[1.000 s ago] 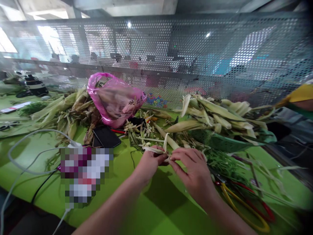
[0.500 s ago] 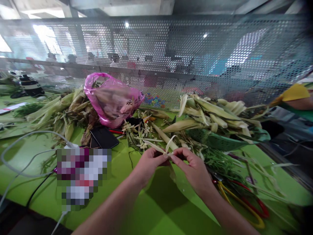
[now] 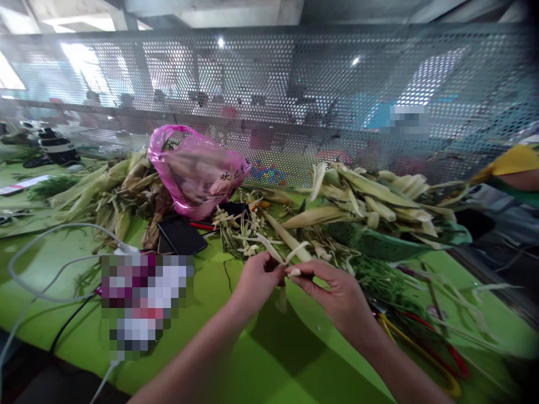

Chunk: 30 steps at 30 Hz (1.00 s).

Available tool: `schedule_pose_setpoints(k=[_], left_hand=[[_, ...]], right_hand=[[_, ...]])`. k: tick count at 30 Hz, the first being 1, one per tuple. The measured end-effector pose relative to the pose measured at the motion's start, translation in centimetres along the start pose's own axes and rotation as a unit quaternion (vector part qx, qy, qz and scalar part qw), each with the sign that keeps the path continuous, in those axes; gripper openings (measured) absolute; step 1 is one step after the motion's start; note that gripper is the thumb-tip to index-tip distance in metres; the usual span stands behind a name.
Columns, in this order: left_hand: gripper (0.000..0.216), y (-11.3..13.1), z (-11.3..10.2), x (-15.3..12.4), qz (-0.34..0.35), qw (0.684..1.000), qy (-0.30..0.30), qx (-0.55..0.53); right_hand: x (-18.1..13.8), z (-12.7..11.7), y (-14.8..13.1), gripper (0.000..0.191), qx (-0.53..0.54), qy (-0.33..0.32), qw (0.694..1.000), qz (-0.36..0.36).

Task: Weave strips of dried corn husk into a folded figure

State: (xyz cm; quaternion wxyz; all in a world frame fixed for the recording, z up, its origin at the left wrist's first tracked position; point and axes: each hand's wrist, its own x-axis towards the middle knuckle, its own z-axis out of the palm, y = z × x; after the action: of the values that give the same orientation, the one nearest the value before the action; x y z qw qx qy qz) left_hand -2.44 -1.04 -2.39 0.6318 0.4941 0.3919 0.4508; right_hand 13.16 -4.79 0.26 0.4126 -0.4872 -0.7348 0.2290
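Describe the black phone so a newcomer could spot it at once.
On the green table, find the pink plastic bag near the mesh screen. The phone lies flat just in front of it, a bare, glossy black slab among pale husks.

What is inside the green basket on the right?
Pale corn husks are heaped in the basket, rising well over its rim. They cover its inside, so whatever lies beneath them cannot be seen.
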Motion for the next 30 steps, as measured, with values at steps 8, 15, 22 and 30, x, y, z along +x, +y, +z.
schedule_pose_setpoints(k=[8, 15, 22, 30], left_hand=[[0.011, -0.2, 0.3, -0.6, 0.043, 0.99, -0.09, 0.098], [0.016, 0.1, 0.4, -0.5, 0.022, 0.997, -0.06, 0.048], [0.018, 0.9, 0.3, -0.6, 0.001, 0.999, -0.048, -0.025], [0.019, 0.6, 0.1, -0.5, -0.003, 1.0, 0.0, -0.031]], right_hand=[[0.1, 0.4, 0.6, 0.015, 0.047, 0.096, 0.989, 0.1], [-0.1, 0.6, 0.9, 0.021, 0.083, 0.117, 0.984, 0.107], [0.0, 0.4, 1.0, 0.015, 0.041, 0.049, 0.992, 0.108], [0.1, 1.1, 1.3, 0.018, 0.112, 0.03, 0.982, 0.151]])
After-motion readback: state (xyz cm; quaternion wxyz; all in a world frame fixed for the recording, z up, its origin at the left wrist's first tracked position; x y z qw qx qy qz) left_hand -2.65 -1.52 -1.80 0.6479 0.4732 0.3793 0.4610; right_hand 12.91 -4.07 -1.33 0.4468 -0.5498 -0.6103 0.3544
